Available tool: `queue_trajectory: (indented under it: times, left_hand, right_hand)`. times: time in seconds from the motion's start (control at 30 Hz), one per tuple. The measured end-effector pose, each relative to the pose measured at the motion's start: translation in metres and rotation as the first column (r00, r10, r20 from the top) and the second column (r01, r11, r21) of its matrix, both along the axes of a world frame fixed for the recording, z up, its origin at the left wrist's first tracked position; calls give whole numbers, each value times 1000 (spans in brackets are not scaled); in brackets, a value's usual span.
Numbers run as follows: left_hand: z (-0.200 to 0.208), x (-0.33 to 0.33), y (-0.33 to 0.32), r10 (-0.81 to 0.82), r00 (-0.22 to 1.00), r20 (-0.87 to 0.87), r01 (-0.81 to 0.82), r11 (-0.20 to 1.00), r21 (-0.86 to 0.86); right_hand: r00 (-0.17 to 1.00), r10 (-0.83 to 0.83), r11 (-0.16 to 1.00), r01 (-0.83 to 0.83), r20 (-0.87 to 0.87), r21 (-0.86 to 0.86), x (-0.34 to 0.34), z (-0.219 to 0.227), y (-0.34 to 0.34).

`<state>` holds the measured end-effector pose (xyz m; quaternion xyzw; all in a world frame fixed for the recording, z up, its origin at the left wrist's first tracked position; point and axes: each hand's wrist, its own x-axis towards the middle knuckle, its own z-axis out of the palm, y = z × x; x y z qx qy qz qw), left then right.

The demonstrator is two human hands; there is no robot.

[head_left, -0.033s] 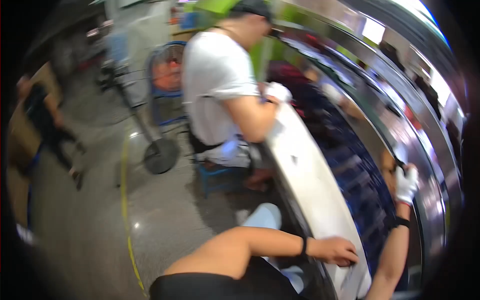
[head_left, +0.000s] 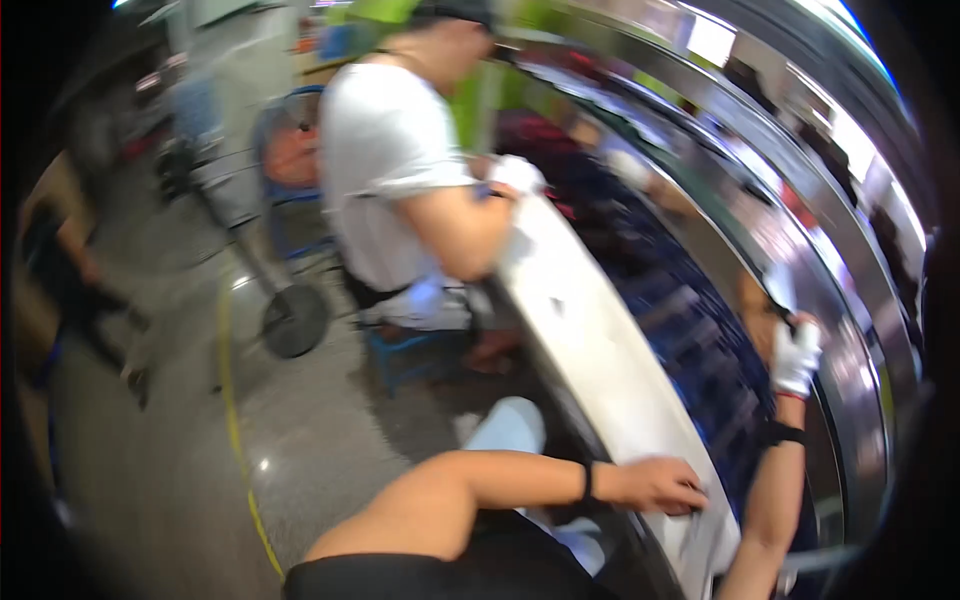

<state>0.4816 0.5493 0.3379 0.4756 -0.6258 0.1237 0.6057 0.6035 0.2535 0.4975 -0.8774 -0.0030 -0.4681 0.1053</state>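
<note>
My left hand [head_left: 655, 484], bare with a black band at the wrist, lies on the pale ledge [head_left: 620, 365]. Its fingers are curled together, and a small dark thing shows at the fingertips, too blurred to name. Farther right, my right hand [head_left: 797, 362] wears a white glove with a red cuff edge and reaches up to a shiny metal rail [head_left: 835, 300]. Its fingers are closed by a dark, thin piece with a pale shape beyond, blurred; I cannot tell whether that is a tool or a reflection. Between the hands runs a dark blue, glossy strip of conveyor or trough [head_left: 700, 350].
A person in a white shirt [head_left: 385, 150] sits on a blue stool [head_left: 395, 350] farther along the ledge. Behind stands an orange fan [head_left: 292, 155] with a blue frame. A round black stand base [head_left: 295, 320] and a yellow floor line [head_left: 235, 430] are at left. Another person [head_left: 65, 255] walks there.
The whole scene has shifted to the left in the picture as my head turns slightly. Both hands keep about the same places against the ledge and the rail.
</note>
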Motion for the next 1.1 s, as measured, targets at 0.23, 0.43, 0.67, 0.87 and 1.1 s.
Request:
queue_trajectory:
  times: [0.23,0.43,0.67,0.87,1.1]
  left_hand:
    - [22,27,46,195,980,25,-196,963,184]
    - [5,13,44,143,948,-284,-24,923,384]
    - [10,1,48,81,849,-522,98,947,306]
    - [22,0,59,70,932,-355,77,921,382]
    - [23,11,60,55,979,-195,30,913,407]
  right_hand:
    - [971,135,986,-112,198,-125,-219,-34,84]
    - [983,68,532,-178,168,828,-294,-125,125]
    - [936,224,338,-334,270,880,-306,-144,201]
    - [964,189,481,-258,189,838,-290,-177,222]
    - [960,279,681,-222,32,698,-294,-169,206]
